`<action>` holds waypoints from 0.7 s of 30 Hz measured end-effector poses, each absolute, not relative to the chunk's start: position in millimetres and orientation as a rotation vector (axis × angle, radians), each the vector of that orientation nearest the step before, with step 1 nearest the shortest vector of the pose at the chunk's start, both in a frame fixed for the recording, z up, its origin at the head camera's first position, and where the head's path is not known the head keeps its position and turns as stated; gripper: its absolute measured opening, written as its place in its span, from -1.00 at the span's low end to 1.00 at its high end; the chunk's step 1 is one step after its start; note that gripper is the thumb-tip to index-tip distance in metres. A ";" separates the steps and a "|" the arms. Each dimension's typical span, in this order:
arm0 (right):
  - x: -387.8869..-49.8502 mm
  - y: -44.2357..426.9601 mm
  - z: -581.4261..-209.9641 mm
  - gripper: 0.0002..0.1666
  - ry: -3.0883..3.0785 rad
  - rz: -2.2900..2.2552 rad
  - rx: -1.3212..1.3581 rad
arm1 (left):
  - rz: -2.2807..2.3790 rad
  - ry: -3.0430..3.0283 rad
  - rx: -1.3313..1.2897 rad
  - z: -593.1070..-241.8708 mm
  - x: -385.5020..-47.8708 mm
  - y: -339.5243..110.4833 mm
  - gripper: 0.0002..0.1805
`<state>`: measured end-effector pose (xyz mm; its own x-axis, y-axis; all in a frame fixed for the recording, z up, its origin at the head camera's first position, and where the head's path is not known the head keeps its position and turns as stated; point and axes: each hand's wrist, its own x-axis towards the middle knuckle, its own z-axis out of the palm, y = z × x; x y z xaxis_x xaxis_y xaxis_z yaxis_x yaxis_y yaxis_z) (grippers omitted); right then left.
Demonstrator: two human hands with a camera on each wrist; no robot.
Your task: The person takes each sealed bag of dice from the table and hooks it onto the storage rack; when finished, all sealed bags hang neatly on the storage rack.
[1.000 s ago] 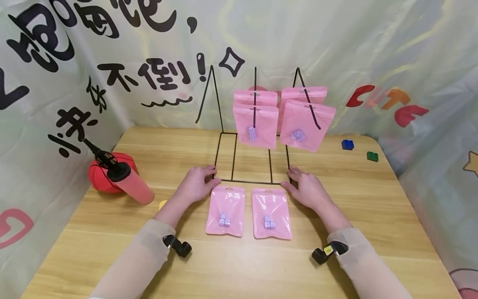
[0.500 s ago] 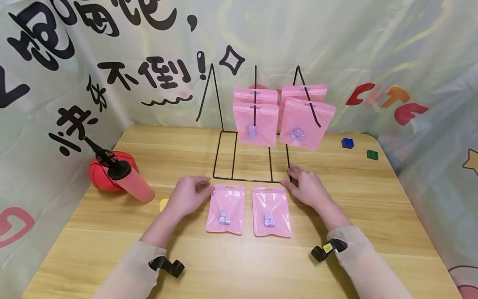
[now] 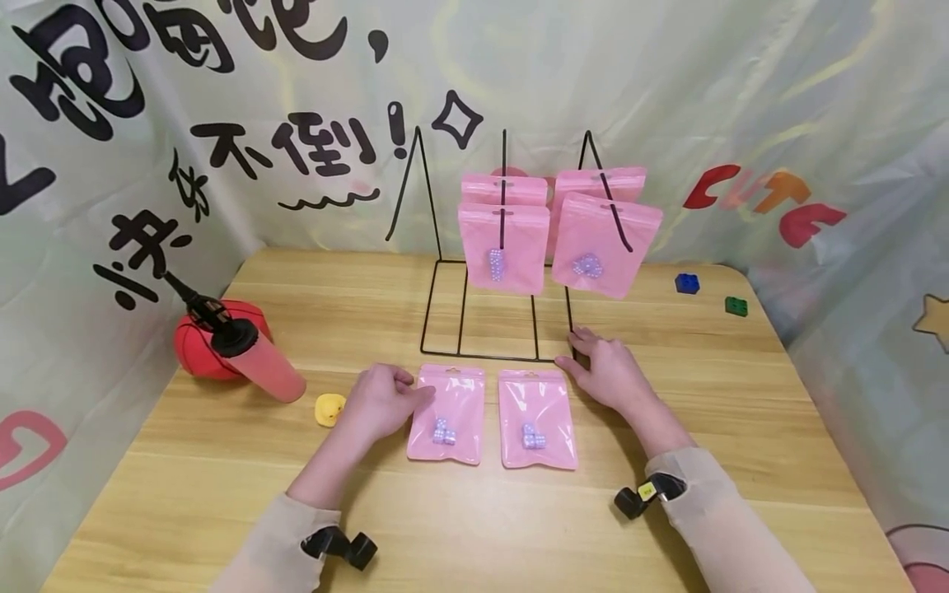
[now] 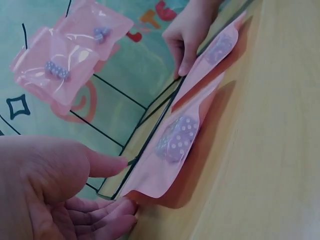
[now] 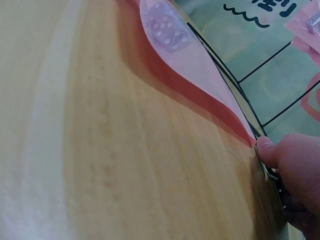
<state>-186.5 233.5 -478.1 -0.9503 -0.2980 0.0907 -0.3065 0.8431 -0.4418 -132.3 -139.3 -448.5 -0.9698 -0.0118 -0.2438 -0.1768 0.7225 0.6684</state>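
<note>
Wooden tabletop [image 3: 474,527], two hands [image 3: 380,402], one rack [image 3: 478,357], six bags [image 3: 457,405]

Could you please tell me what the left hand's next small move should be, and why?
Probably the left hand should pinch the left edge of the left flat-lying pink bag: its thumb and fingers are spread at that edge, and the rack's left hook is bare. The right hand is at the rack's front corner.

This looks like a small staged booth. Printed cloth [image 3: 638,99] hangs behind and beside a wooden worktop [image 3: 474,527], which carries a wire rack [image 3: 478,356] and toy bricks [image 3: 687,283].
</note>
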 end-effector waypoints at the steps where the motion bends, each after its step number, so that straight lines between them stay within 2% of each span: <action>1: -186.6 233.5 -478.2 -0.30 -3.000 0.723 0.490 | 1.088 2.688 -0.165 -449.0 -133.1 -138.9 -0.57; 7: -186.3 233.1 -477.9 -0.30 -3.000 0.733 0.481 | 1.217 2.589 -0.201 -457.8 -139.2 -141.2 -0.76; 21: -185.6 232.4 -477.9 -0.30 -2.993 0.728 0.486 | 1.460 2.534 -0.043 -454.7 -138.9 -144.0 -0.87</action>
<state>-185.6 232.4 -477.9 -0.9511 -0.2939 0.0947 -0.3046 0.8425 -0.4443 -138.9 -144.0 -454.7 -0.9762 0.0821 -0.2010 -0.1327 0.5068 0.8518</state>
